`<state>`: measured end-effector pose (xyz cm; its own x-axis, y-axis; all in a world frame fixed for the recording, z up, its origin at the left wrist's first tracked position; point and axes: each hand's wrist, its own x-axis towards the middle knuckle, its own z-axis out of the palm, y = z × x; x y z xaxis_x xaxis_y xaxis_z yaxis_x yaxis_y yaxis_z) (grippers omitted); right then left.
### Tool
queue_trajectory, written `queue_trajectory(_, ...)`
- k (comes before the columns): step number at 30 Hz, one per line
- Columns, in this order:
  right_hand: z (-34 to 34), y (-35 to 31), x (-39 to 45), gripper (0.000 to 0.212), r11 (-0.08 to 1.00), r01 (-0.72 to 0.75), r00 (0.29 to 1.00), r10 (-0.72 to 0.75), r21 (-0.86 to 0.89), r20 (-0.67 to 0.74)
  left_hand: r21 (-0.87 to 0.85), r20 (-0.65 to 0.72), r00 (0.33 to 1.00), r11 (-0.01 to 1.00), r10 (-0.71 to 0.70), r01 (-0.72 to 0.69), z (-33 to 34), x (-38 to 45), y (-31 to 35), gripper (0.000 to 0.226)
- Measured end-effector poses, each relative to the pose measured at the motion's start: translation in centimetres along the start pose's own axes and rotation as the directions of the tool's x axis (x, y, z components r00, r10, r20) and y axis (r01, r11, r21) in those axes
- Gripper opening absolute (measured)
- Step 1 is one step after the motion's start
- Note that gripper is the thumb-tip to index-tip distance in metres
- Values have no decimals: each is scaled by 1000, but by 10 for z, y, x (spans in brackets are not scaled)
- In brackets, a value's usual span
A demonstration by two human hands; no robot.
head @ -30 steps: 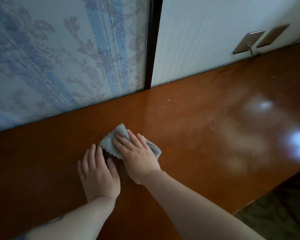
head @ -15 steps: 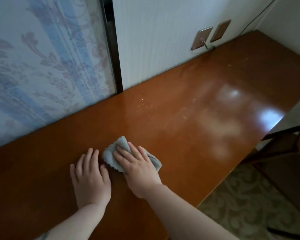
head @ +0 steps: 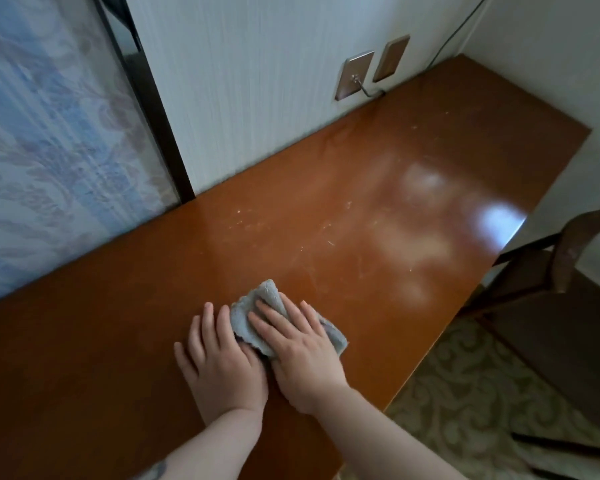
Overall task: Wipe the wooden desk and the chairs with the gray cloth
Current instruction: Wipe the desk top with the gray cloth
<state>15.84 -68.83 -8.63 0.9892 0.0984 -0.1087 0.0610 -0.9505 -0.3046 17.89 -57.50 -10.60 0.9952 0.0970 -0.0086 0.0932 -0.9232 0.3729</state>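
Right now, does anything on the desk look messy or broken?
Nothing looks broken or spilled. Pale specks and faint scratch-like marks dot the wooden desk beyond the gray cloth, which the right hand presses flat. The left hand rests beside it.

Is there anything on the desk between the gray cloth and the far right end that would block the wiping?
Nothing visible does. The gray cloth lies under the right hand, and the wooden desk beyond it shows only small pale specks and light reflections. The chair stands beside the desk's right edge, not on it.
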Motion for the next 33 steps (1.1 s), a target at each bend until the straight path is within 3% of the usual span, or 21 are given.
queue_trajectory(2, -6, 24, 4, 55, 994, -107, 993, 108, 28, -42, 40, -5, 1000, 999, -5, 5, 1, 0, 2, 41)
queue_trajectory(4, -8, 51, -8, 57, 903, -427, 888, 428, 46, -168, 74, 30, 999, 997, -21, 19, -1, 0, 4, 43)
queue_trajectory(6, -11, 73, -33, 59, 674, -725, 624, 729, 140, -280, 91, 55, 998, 996, -23, 18, -4, 0, 4, 46)
queue_trajectory(8, -12, 78, -47, 57, 440, -864, 365, 882, 245, -297, 91, 59, 998, 996, -21, 16, -4, -1, 5, 46)
queue_trajectory(9, -11, 70, -43, 57, 415, -868, 327, 891, 271, -315, 91, 61, 998, 996, -19, 13, -4, -2, 6, 45)
queue_trajectory(10, -10, 57, -35, 57, 492, -824, 387, 851, 282, -355, 84, 59, 998, 996, -18, 13, -3, -2, 5, 44)
queue_trajectory(13, 12, -4, -11, 57, 919, -383, 827, 387, 95, -407, 55, 5, 1000, 998, -11, 10, 4, -1, 1, 38)
queue_trajectory(14, 18, -20, -8, 52, 973, -231, 916, 223, 16, -334, 47, -20, 1000, 999, 2, -1, 5, -1, -1, 38)
queue_trajectory(15, 20, -24, -6, 50, 989, -147, 950, 136, -19, -280, 41, -38, 999, 999, 15, -13, 5, -1, -1, 38)
queue_trajectory(17, 16, 1, -4, 53, 981, -194, 942, 181, -22, -281, 32, -34, 999, 999, 12, -11, 3, -1, -1, 37)
queue_trajectory(19, 6, 42, -16, 58, 886, -462, 843, 448, 26, -298, 46, 6, 1000, 999, -11, 11, 0, 0, 2, 40)
queue_trajectory(21, -14, 82, -32, 55, 628, -759, 564, 765, 170, -310, 75, 39, 999, 997, -8, 5, -3, -2, 3, 47)
queue_trajectory(22, -22, 92, -36, 53, 515, -824, 441, 844, 234, -304, 82, 40, 999, 997, -3, 0, -2, -2, 3, 50)
queue_trajectory(23, -25, 89, -36, 51, 484, -839, 397, 857, 250, -329, 84, 39, 999, 996, -4, 1, -2, -1, 3, 50)
queue_trajectory(24, -25, 78, -32, 51, 558, -800, 456, 804, 220, -382, 84, 44, 999, 996, -3, -1, -2, -2, 3, 48)
queue_trajectory(26, -15, 41, -21, 54, 847, -521, 738, 508, 104, -444, 64, 42, 999, 998, -1, -1, -1, -2, 2, 42)
queue_trajectory(27, -4, 20, -20, 54, 944, -330, 869, 309, 11, -388, 52, 32, 999, 999, -6, 4, 0, -1, 1, 41)
queue_trajectory(28, 5, 2, -23, 54, 981, -183, 944, 156, -70, -291, 41, 20, 1000, 999, -9, 9, 1, -1, 1, 41)
queue_trajectory(30, 11, 5, -29, 57, 983, -146, 966, 117, -113, -232, 36, -2, 1000, 999, -8, 8, 1, -1, 1, 39)
queue_trajectory(32, 6, 38, -33, 58, 923, -384, 883, 358, -29, -304, 52, 9, 1000, 999, -9, 9, 1, 0, 1, 41)
queue_trajectory(33, 1, 55, -37, 56, 842, -539, 795, 521, 31, -313, 61, 27, 1000, 998, -7, 5, 0, 0, 1, 42)
